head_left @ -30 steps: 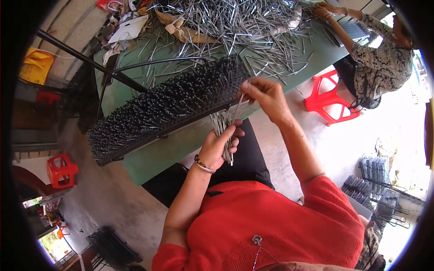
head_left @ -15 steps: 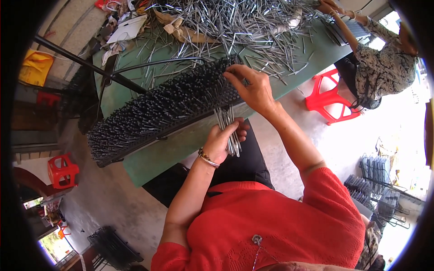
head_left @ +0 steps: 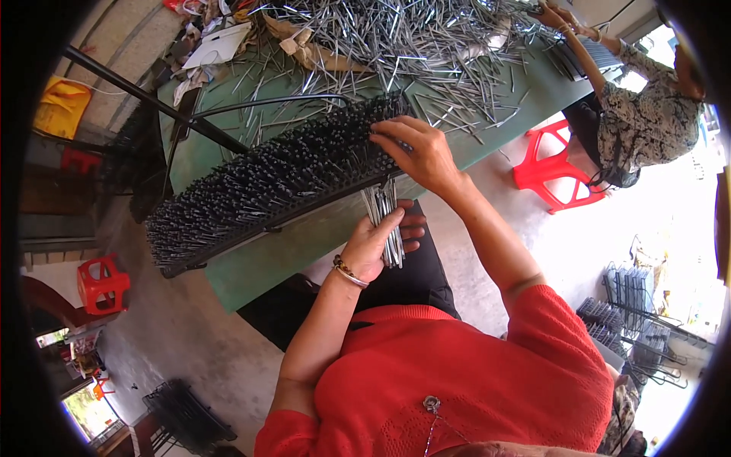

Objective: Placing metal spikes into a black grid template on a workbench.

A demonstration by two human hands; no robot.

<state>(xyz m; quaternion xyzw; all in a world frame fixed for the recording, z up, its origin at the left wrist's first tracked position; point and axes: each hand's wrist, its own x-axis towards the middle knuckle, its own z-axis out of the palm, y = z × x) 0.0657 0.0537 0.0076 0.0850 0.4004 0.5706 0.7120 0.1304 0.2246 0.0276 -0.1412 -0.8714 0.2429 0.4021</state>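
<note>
Metal rods [head_left: 394, 250], thin, silver-grey, one bundle: gripped in the left hand [head_left: 370, 242], thumb clamped across, other fingers partly extended, near the bristling rack's right end. Right hand [head_left: 419, 156]: over that end, thumb and forefinger nearly together; whether they pinch a rod, cannot tell. Rack [head_left: 259, 186], long, black, densely filled with dark rods: slanting across a green table [head_left: 244, 270]. Loose heap [head_left: 411, 46] of similar silver-grey rods: on the table, beyond the rack. Stool [head_left: 542, 174], red: beside the table, at right.
</note>
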